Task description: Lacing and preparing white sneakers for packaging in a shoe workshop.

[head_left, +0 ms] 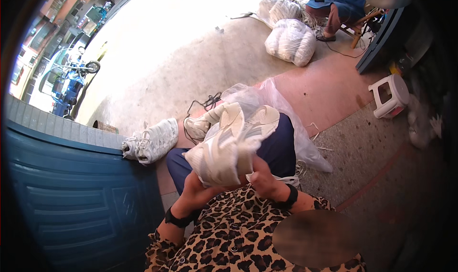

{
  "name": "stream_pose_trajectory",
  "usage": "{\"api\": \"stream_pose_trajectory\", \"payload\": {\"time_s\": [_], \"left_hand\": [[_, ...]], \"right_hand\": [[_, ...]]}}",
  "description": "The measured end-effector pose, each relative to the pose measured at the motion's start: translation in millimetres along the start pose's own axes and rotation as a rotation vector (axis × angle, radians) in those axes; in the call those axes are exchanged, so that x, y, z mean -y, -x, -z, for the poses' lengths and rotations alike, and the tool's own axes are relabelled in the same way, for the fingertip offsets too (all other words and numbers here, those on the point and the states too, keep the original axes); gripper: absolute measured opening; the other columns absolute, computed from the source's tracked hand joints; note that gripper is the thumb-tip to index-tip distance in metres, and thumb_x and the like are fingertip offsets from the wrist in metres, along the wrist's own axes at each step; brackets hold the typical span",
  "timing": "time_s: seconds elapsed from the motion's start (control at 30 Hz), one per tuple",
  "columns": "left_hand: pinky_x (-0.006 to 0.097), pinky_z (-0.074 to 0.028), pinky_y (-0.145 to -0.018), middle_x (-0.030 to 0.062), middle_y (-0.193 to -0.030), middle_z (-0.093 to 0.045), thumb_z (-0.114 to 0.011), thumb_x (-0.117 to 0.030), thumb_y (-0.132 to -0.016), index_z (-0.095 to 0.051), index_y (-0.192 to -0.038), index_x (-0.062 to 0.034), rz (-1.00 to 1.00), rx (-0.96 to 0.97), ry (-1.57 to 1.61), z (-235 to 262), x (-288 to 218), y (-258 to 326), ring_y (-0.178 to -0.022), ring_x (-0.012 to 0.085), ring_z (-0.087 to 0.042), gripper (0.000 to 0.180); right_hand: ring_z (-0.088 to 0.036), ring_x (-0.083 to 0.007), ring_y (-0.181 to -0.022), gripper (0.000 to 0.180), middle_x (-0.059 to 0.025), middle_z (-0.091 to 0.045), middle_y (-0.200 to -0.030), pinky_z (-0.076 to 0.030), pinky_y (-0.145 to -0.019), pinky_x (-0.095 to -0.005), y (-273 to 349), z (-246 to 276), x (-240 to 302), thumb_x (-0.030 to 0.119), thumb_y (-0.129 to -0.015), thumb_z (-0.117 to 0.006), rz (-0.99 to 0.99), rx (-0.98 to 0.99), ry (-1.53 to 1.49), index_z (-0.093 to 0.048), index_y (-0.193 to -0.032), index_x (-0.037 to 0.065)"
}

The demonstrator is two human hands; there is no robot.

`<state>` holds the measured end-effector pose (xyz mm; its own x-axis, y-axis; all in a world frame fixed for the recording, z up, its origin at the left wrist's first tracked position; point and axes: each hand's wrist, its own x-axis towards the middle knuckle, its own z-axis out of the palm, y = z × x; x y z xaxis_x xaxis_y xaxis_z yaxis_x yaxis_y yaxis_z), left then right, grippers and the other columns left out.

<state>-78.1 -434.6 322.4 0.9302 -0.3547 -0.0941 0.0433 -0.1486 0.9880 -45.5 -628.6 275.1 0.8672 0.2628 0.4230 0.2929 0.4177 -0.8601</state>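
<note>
Over my lap I hold a bundle of beige and white shoe uppers (217, 160) with grey stripes, pressed together and tilted. My left hand (198, 190) grips the bundle's near left end from below, its fingers partly hidden. On the near right side, my right hand (266, 179) is closed on the same bundle, thumb toward me. More pale uppers (202, 125) lie just beyond, by my knees. A clear plastic bag (286, 114) spreads behind and right of my lap, touching my dark blue trouser leg.
Left of my knees stands a stack of white uppers (160, 139) beside a blue panelled door (71, 195). Stuffed plastic sacks (291, 43) rest ahead, near a seated person (341, 9). A white stool (390, 95) stands at right. A dark cord (207, 101) lies on the floor.
</note>
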Motion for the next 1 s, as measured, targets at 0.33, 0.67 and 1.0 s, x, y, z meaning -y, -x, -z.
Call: {"api": "stream_pose_trajectory", "payload": {"time_s": [0.33,0.67,1.0], "left_hand": [[0.048,-0.024,-0.102,0.0236,-0.126,-0.040,-0.060,-0.006,-0.068,-0.040,-0.123,0.0025,-0.437,0.438,-1.072,-14,4,1,-0.121,0.0425,-0.033,0.059],[0.044,-0.037,-0.088,0.0244,-0.104,-0.050,-0.068,-0.017,-0.069,-0.046,-0.107,0.0011,0.299,0.503,-0.892,23,31,44,-0.099,0.0416,-0.047,0.048],[0.045,-0.040,-0.080,0.0141,-0.094,-0.054,-0.068,-0.017,-0.065,-0.052,-0.096,-0.0034,-0.200,0.097,-1.223,50,99,-56,-0.094,0.0341,-0.051,0.037]], "right_hand": [[-0.054,-0.0187,-0.103,0.051,-0.0099,-0.053,-0.114,-0.047,-0.086,-0.0324,-40,42,-41,0.036,-0.087,-0.054,-0.772,0.014,-0.888,-0.040,-0.125,0.004],[-0.060,-0.0165,-0.086,0.034,-0.0071,-0.062,-0.100,-0.049,-0.076,-0.0306,5,-26,-167,0.014,-0.079,-0.067,-1.370,0.188,-0.325,-0.057,-0.110,0.003],[-0.052,-0.0260,-0.102,0.073,-0.0207,-0.053,-0.113,-0.041,-0.088,-0.0336,-97,27,-209,0.034,-0.070,-0.069,-0.802,-0.080,0.166,-0.039,-0.122,-0.007]]}}
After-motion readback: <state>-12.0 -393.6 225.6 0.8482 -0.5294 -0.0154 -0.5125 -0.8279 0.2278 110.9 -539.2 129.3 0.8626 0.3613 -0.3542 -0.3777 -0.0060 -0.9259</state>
